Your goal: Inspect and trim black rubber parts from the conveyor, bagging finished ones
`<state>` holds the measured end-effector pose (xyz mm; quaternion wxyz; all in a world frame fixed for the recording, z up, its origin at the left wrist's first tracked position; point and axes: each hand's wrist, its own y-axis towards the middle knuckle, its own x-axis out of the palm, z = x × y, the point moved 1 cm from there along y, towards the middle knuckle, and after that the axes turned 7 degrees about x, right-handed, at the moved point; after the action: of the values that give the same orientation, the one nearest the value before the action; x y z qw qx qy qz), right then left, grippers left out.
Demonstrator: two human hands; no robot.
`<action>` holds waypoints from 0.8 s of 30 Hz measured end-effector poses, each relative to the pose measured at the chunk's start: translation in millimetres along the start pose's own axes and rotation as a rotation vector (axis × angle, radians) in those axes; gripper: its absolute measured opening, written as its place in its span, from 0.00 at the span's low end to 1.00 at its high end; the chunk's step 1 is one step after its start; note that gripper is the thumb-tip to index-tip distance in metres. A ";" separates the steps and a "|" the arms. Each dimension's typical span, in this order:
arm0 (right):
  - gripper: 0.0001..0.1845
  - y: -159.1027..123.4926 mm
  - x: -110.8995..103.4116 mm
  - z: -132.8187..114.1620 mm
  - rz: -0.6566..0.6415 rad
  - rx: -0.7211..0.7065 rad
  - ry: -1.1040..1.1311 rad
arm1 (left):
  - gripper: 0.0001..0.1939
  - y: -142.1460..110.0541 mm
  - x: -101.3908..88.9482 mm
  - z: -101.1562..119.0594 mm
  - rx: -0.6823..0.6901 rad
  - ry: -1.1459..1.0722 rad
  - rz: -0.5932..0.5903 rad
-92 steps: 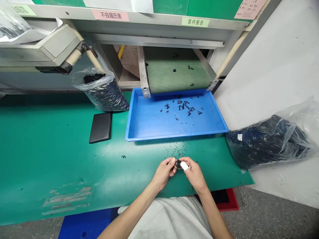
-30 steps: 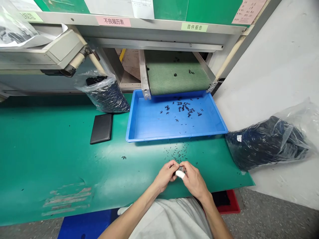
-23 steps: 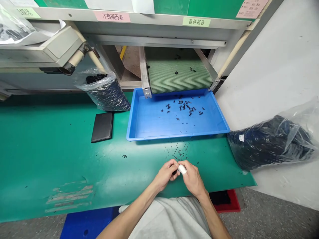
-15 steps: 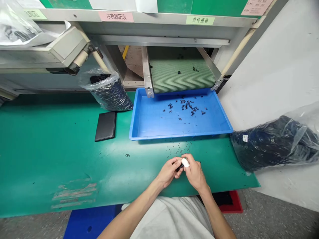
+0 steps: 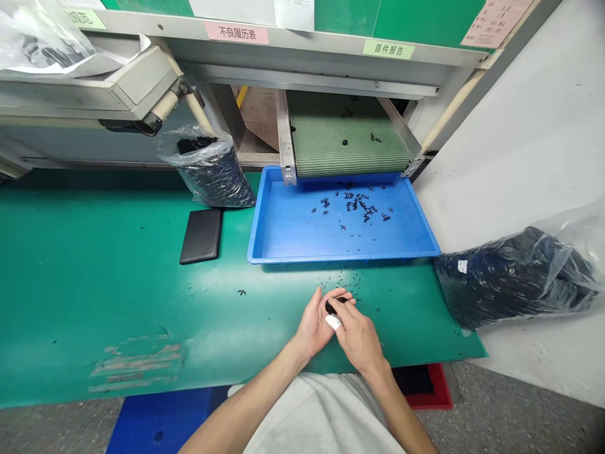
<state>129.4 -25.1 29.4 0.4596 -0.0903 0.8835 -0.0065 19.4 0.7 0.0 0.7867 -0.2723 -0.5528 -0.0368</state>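
"Green tabletop (image 5: 118, 277), smooth, shiny, scraped patch at front left. Hands?"

"Left hand (image 5: 314, 326): palm up, cupped, thumb apart from fingers. Right hand (image 5: 359, 334) bends over it, fingertips on the black piece (image 5: 329, 307) at the left palm."

"Pinched?"

"Can't tell, fingers cover too much. Piece is dark, rounded at the edge that shows; rest hidden."

"White bit?"

"Finger cover (image 5: 333, 322), right hand, looks like the thumb."

"Ahead of the hands?"

"Blue tray (image 5: 340, 258), rectangular, low plastic walls, spiky black scraps (image 5: 355, 205) clumped inside. Ribbed green belt (image 5: 321, 154) overhangs its back edge. Thin dark slivers on the table between tray and hands, too small to make out."

"Sides?"

"Clear crinkly bag (image 5: 217, 176) left of the tray, mouth open, dark bits inside. Flat black wallet (image 5: 201, 236) just beside it. Bigger bag (image 5: 515, 277) on the right, against the white wall; contents dark, shapes muddled through the plastic."

"Cut off?"

"Red bin (image 5: 442, 391), mostly under the table. Blue bin (image 5: 165, 416), cropped at the bottom. Both forearms run out of view too."
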 end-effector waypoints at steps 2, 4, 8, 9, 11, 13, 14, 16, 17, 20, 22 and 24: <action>0.20 1.7 2.6 -3.8 -0.021 0.011 -0.048 | 0.24 -0.9 0.4 -0.6 -0.004 -0.022 -0.005; 0.17 1.9 1.6 -5.0 -0.021 0.030 -0.016 | 0.23 -1.2 0.1 0.0 0.000 -0.046 0.006; 0.09 -1.4 -3.1 -1.0 -0.028 0.094 0.159 | 0.22 0.3 -0.4 2.4 0.027 -0.063 0.039; 0.07 -2.5 -3.8 0.9 -0.023 0.112 0.189 | 0.22 0.9 -0.1 2.7 0.038 -0.069 0.045; 0.05 -4.4 -3.9 5.1 -0.008 0.143 0.226 | 0.21 1.9 0.8 2.8 0.057 -0.087 0.051; 0.05 -5.3 -3.2 9.0 0.005 0.169 0.266 | 0.21 2.4 1.3 2.1 0.067 -0.102 0.057; 0.06 -5.3 -2.8 10.6 0.009 0.180 0.293 | 0.20 2.5 1.2 1.6 0.063 -0.104 0.060; 0.10 -4.4 -2.4 13.0 0.022 0.190 0.355 | 0.19 2.6 -0.1 0.4 0.054 -0.106 0.065; 0.13 -3.8 -2.3 13.7 0.026 0.181 0.385 | 0.18 2.7 -1.0 -0.2 0.052 -0.105 0.066; 0.16 -1.8 -2.5 14.6 0.000 0.144 0.445 | 0.17 3.6 -4.2 -2.1 0.043 -0.091 0.055; 0.15 -1.0 -2.4 14.7 -0.038 0.163 0.472 | 0.17 4.5 -5.7 -2.8 0.022 -0.082 0.051; 0.14 -0.9 -2.8 14.3 -0.071 0.196 0.498 | 0.17 5.1 -6.4 -2.8 0.002 -0.084 0.060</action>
<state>142.7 -24.6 23.5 0.2342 -0.0718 0.9607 -0.1303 21.1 2.2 -8.3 0.7636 -0.2894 -0.5772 -0.0013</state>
